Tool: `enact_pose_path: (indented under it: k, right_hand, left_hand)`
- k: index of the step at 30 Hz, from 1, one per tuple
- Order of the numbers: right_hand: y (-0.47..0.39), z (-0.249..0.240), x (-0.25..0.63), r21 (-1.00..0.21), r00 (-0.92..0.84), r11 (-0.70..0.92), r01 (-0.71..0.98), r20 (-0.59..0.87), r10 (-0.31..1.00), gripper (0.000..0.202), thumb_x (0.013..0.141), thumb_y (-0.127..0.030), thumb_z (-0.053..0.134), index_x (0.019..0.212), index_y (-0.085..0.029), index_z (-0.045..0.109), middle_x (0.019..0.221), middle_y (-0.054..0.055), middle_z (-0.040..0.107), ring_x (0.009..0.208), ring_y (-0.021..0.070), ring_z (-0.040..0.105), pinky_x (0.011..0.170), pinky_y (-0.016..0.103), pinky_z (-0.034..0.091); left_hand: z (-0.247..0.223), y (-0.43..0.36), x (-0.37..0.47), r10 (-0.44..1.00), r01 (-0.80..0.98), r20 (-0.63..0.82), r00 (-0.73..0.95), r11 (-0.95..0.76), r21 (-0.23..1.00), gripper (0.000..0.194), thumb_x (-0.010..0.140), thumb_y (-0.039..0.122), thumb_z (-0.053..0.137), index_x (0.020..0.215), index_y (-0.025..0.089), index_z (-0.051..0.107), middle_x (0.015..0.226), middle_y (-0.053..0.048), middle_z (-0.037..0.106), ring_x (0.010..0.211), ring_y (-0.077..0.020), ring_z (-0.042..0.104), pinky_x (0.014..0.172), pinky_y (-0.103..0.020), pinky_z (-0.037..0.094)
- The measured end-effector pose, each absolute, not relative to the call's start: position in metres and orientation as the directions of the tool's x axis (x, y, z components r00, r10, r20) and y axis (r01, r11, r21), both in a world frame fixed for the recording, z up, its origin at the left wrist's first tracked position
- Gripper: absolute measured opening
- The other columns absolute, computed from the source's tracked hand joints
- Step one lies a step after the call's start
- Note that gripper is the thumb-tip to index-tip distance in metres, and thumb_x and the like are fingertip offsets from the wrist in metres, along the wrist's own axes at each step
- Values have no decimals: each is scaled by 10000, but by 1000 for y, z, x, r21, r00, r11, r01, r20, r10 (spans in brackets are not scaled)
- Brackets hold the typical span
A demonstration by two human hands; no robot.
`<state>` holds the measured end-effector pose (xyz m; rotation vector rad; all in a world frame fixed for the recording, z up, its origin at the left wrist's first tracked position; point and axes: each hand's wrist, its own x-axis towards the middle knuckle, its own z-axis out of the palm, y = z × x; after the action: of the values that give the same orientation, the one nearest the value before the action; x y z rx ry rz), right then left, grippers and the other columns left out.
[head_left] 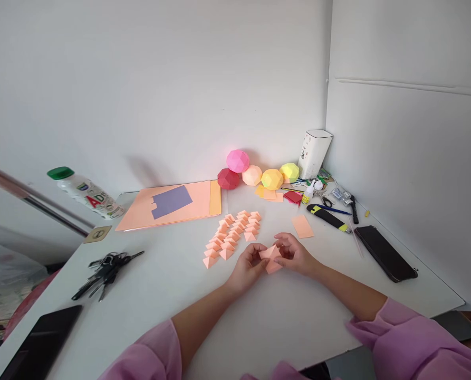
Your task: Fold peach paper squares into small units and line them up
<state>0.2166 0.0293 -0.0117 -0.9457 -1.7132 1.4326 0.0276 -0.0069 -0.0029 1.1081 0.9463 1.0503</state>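
Between both hands, just above the white table, is a partly folded piece of peach paper [272, 257]. My left hand [248, 267] pinches its left side with thumb and fingers. On the other side my right hand [295, 254] grips the paper's right edge, thumb in front. Beyond the left hand, several small folded peach paper pieces [228, 238] with pointed tips lie in three slanting rows. A flat peach paper rectangle [303, 226] lies beyond the right hand.
Faceted paper balls [272, 179] rest along the wall. Large peach sheets [172, 207] lie at the back left, near a bottle [87, 194]. Keys [107, 269] and a laptop-like black object [41, 343] are left. A box cutter [327, 218], glue bottle [308, 193] and black case [384, 253] are right.
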Motion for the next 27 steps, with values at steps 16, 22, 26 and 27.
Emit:
enact_pose_path:
  k: [16, 22, 26, 27]
  right_hand:
    - [30, -4, 216, -961, -567, 183, 206, 35, 823, 279, 784, -429, 615, 763, -152, 586, 679, 2, 515, 556, 102, 418, 498, 229, 327]
    - [31, 0, 216, -992, -516, 16, 124, -50, 855, 313, 794, -460, 601, 749, -155, 548, 684, 5, 545, 585, 111, 481, 522, 231, 356]
    - [33, -2, 218, -991, -482, -21, 132, -82, 872, 347, 766, -491, 621, 745, -159, 520, 625, -17, 508, 551, 103, 457, 505, 227, 348]
    - [34, -2, 218, -989, -490, -15, 145, -85, 868, 353, 761, -494, 624, 735, -159, 515, 606, -27, 481, 531, 94, 426, 494, 224, 333]
  left_hand:
    - [1, -5, 27, 980, -222, -61, 192, 103, 970, 389, 690, 424, 703, 914, 181, 498, 729, 19, 519, 630, -100, 491, 558, -223, 390]
    - [1, -8, 26, 959, -172, -70, 276, 121, 978, 398, 740, 400, 660, 1024, 195, 472, 761, 15, 530, 689, -118, 524, 612, -243, 412]
    - [-2, -8, 25, 951, -82, -48, 306, 77, 994, 491, 754, 358, 651, 1172, 215, 435, 718, 35, 485, 659, -110, 496, 602, -239, 398]
    - [-2, -8, 24, 956, -69, -25, 292, 48, 996, 499, 751, 346, 656, 1182, 218, 440, 739, 27, 485, 687, -114, 498, 624, -243, 403]
